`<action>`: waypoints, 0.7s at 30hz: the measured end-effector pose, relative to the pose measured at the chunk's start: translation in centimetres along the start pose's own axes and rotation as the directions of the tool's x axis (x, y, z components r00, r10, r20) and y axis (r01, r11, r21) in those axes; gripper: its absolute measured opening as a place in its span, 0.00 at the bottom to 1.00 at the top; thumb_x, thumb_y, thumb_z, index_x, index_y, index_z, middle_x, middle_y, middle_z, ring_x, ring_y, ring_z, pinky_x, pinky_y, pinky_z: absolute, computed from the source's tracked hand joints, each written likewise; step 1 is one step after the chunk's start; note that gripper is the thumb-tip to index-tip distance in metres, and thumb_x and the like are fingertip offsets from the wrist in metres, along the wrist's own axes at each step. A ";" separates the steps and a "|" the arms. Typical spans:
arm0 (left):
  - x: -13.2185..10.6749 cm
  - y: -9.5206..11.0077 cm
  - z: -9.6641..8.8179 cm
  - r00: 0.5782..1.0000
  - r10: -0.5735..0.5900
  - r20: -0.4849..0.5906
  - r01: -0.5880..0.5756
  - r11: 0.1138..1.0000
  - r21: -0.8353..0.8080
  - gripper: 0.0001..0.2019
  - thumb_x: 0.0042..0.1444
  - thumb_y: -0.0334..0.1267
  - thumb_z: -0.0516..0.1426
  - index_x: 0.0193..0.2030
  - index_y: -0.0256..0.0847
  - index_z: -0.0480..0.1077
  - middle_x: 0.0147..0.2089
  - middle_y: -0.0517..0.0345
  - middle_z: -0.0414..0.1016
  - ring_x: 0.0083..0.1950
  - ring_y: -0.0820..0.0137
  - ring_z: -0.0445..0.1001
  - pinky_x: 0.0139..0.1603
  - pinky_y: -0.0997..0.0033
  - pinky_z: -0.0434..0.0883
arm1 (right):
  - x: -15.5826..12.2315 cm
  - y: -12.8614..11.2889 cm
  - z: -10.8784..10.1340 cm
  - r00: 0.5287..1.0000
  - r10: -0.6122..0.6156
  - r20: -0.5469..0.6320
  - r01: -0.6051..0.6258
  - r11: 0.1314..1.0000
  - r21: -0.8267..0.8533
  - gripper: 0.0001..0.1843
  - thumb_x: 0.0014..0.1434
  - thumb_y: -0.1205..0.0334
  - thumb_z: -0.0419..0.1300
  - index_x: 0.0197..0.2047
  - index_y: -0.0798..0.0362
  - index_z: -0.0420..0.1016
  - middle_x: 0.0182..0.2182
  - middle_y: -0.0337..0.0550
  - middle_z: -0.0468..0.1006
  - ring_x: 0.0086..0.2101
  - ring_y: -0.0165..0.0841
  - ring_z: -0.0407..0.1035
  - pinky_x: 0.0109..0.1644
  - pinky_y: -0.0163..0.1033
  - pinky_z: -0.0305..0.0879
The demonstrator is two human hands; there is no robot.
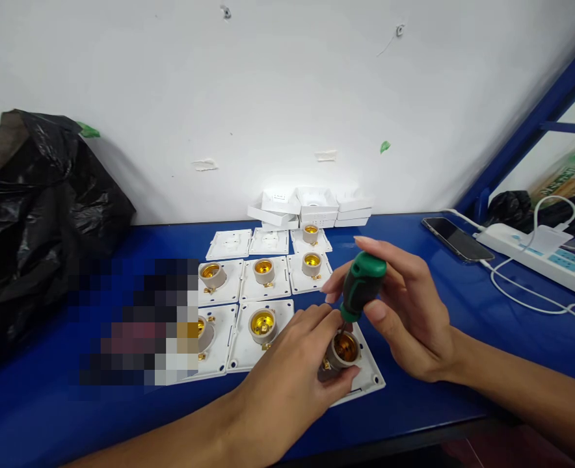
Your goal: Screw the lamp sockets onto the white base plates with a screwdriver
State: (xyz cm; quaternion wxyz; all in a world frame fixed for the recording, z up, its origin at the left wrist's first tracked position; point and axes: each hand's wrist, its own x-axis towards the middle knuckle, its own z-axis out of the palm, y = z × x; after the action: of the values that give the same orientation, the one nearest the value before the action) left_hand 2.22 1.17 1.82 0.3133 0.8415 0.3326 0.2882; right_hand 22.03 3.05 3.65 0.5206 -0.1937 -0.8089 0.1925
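My right hand point(407, 312) grips a short screwdriver point(360, 286) with a green and black handle, held upright with its tip down inside a lamp socket point(345, 350). That grey socket with a brass inside sits on a white square plate point(368, 380) near the table's front edge. My left hand point(292, 377) is closed around the socket and plate from the left, steadying them. Part of the plate is hidden under my left hand.
Several more white plates with brass sockets point(263, 325) lie in rows on the blue table point(414, 403). White covers point(317, 205) are stacked by the wall. A black plastic bag point(34, 214) sits at left. A phone point(456, 238), power strip point(536, 257) and white cables lie at right.
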 end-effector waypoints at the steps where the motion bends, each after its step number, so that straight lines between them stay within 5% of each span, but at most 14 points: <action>1: 0.0 0.0 0.0 1.000 0.000 -0.001 0.000 1.000 0.006 0.22 0.55 0.24 0.69 0.53 0.44 0.70 0.50 0.57 0.76 0.50 0.58 0.76 0.50 0.57 0.75 | 0.0 -0.1 0.0 1.000 -0.008 -0.022 0.008 1.000 -0.006 0.38 0.68 0.68 0.62 0.76 0.43 0.55 0.59 0.52 0.75 0.47 0.42 0.79 0.44 0.50 0.83; 5: 0.0 0.0 0.0 1.000 -0.009 0.012 0.009 1.000 0.023 0.15 0.56 0.26 0.68 0.46 0.43 0.70 0.47 0.56 0.76 0.49 0.58 0.76 0.49 0.57 0.75 | -0.1 0.0 0.1 0.966 -0.156 -0.204 0.135 0.984 -0.117 0.45 0.54 0.70 0.75 0.70 0.38 0.65 0.53 0.45 0.79 0.39 0.39 0.78 0.43 0.51 0.83; 11: 0.0 0.1 -0.1 1.000 -0.006 0.005 0.006 1.000 0.022 0.20 0.56 0.24 0.68 0.52 0.44 0.70 0.48 0.57 0.76 0.49 0.58 0.76 0.48 0.58 0.74 | -0.4 0.1 0.1 0.999 -0.023 -0.035 0.020 0.998 -0.067 0.39 0.67 0.67 0.62 0.77 0.46 0.55 0.64 0.54 0.72 0.49 0.44 0.77 0.44 0.53 0.82; 16: 0.1 0.3 -0.3 0.999 -0.033 0.042 0.032 0.999 0.022 0.14 0.57 0.26 0.68 0.45 0.41 0.71 0.49 0.54 0.76 0.51 0.55 0.75 0.51 0.53 0.75 | 0.3 0.1 0.4 0.943 -0.234 -0.236 0.198 0.966 -0.167 0.44 0.53 0.70 0.75 0.70 0.42 0.66 0.50 0.45 0.79 0.35 0.38 0.76 0.41 0.52 0.81; 21: 0.0 0.5 -0.2 0.999 -0.030 0.016 0.029 0.999 0.037 0.17 0.56 0.24 0.67 0.49 0.42 0.71 0.46 0.57 0.76 0.48 0.58 0.76 0.48 0.57 0.75 | 0.4 -0.1 0.2 0.994 -0.104 -0.044 0.098 0.988 -0.121 0.40 0.64 0.67 0.64 0.76 0.49 0.57 0.62 0.55 0.75 0.45 0.43 0.79 0.41 0.52 0.82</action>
State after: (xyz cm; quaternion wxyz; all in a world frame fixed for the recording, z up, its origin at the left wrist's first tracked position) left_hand 2.22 0.98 2.29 0.3046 0.8447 0.3474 0.2702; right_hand 21.68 3.15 3.92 0.5375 -0.1879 -0.8143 0.1128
